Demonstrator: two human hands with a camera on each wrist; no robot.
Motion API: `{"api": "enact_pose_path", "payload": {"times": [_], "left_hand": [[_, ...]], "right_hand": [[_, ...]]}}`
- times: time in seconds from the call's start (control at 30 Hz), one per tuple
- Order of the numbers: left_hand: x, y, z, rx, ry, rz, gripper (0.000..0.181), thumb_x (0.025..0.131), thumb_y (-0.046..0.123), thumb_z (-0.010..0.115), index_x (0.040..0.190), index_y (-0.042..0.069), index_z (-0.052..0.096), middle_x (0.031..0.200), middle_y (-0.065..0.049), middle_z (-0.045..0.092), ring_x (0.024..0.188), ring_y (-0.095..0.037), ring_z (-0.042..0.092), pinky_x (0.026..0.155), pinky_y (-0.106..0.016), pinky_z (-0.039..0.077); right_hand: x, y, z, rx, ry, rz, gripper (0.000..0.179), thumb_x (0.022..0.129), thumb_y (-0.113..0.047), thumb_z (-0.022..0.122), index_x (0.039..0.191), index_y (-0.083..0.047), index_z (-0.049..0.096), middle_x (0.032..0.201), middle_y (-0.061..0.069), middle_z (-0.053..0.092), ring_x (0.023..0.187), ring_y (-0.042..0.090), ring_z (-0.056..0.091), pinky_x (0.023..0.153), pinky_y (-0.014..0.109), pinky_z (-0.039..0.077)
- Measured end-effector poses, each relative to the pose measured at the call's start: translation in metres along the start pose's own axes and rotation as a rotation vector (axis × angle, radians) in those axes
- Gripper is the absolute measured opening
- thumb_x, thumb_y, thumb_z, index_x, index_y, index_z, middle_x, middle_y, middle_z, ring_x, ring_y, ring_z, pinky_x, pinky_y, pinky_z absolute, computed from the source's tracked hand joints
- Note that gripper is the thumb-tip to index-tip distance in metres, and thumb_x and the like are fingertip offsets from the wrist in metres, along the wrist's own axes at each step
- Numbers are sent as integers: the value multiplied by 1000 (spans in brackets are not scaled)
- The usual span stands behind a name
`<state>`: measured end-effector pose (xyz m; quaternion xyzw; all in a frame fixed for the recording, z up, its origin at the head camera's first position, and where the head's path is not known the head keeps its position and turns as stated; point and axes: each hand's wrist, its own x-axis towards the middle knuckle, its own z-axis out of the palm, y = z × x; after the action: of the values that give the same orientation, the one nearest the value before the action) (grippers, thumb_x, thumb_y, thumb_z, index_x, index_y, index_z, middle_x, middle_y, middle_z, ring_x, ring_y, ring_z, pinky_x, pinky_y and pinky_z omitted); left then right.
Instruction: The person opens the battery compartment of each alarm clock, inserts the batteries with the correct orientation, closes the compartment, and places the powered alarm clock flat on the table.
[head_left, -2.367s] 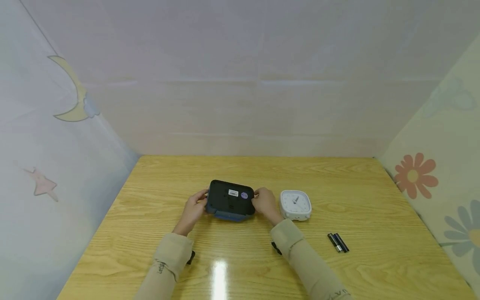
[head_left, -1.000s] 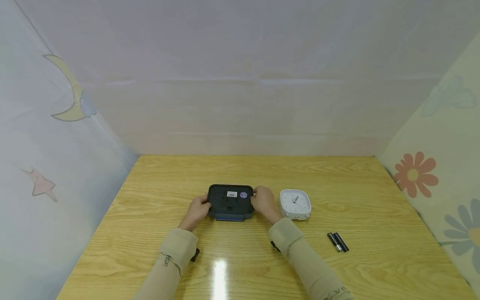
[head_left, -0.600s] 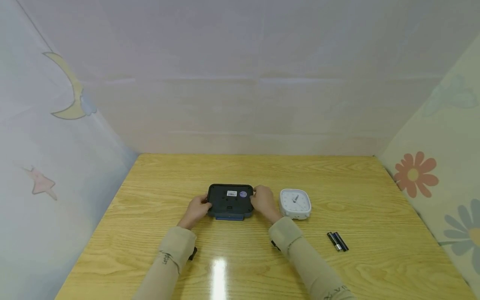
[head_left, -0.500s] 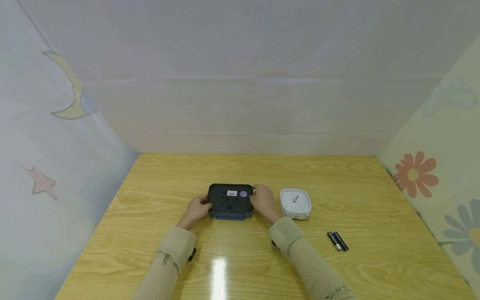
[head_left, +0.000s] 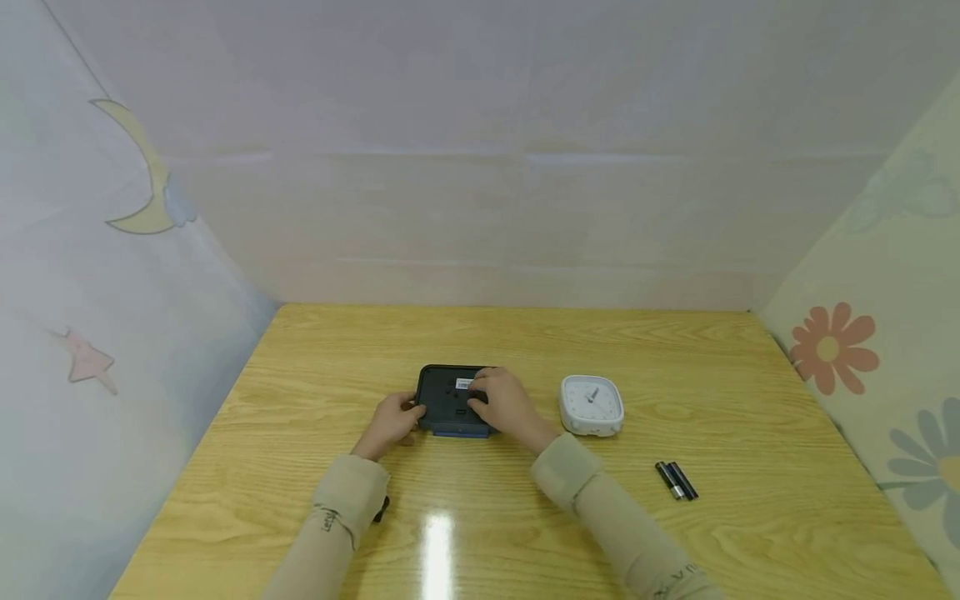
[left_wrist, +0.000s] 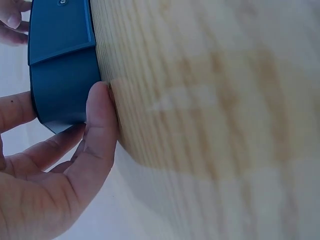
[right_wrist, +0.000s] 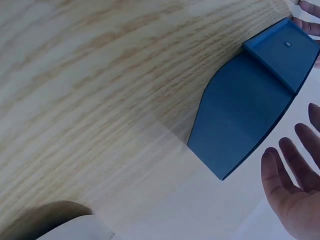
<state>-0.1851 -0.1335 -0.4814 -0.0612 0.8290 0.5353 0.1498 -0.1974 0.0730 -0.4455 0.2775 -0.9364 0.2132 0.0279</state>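
A dark blue device (head_left: 439,393) with rounded corners lies on the table, its flat black back facing up. That back carries a white barcode label (head_left: 462,384), partly covered by the right hand. My left hand (head_left: 391,421) grips the device's left end, thumb on one face and fingers around the other; the left wrist view shows its blue side wall (left_wrist: 65,80) between them. Over the right half of the back is my right hand (head_left: 507,404), its bent fingertips close above the surface. In the right wrist view those fingers (right_wrist: 300,157) are loosely bent and stand apart from the blue side.
A white square clock (head_left: 592,405) with round dial rests face up, right of the right hand. Two dark batteries (head_left: 677,481) lie side by side nearer the front right. Printed cloth walls (head_left: 487,208) enclose the wooden table (head_left: 300,358) at the back and sides.
The device was tilted at first, then settled flat. My right hand has let go of its right edge and moved left over the back. The left hand has kept its grip.
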Motion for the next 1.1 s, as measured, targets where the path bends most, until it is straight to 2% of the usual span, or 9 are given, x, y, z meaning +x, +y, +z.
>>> {"api": "enact_pose_path", "payload": {"times": [0.13,0.3,0.57,0.7,0.83,0.93,1.1], "left_hand": [[1,0,0,6,2,-3,47,93,14,51,134,-5,39,116,-23,53,74,-20,55,51,-31,51],[0,-1,0,8,-9,-9,48,93,16,50,135,-4,38,116,-22,52,75,-21,55,53,-33,51],[2,-4,1,1,-25,1,47,93,16,50,134,-5,39,115,-22,52,77,-23,56,53,-33,52],[-2,-2,0,-3,-34,18,49,92,18,51,133,-7,39,112,-23,52,76,-23,56,53,-33,52],[-3,1,1,-4,-33,11,49,92,17,51,134,-7,38,112,-23,51,76,-23,55,54,-33,52],[-2,0,2,-13,-26,-8,47,92,14,50,134,-5,39,114,-22,51,78,-23,56,54,-34,52],[0,-2,2,-2,-31,2,43,93,11,49,133,-4,42,106,-18,55,74,-22,55,52,-34,51]], "right_hand": [[1,-2,3,-49,-62,-67,23,84,-18,66,102,-5,70,113,11,60,108,28,52,90,38,43],[4,1,11,-135,-97,-133,25,85,-22,65,104,-6,69,117,8,59,110,23,52,89,34,44],[6,-3,13,-274,-175,-113,31,86,-29,62,108,-7,68,120,7,58,110,21,53,90,31,44],[9,-5,13,-387,-204,-145,27,87,-31,61,101,-11,71,114,4,62,103,17,57,85,28,47],[12,-6,14,-458,-213,-186,22,87,-31,60,91,-13,72,97,0,66,85,12,61,74,24,49],[12,-7,14,-561,-214,-271,22,89,-31,58,87,-15,72,89,-3,66,79,9,61,69,21,49],[13,-9,12,-723,-221,-399,25,91,-32,54,90,-15,72,94,-3,66,84,8,61,72,19,49]]}}
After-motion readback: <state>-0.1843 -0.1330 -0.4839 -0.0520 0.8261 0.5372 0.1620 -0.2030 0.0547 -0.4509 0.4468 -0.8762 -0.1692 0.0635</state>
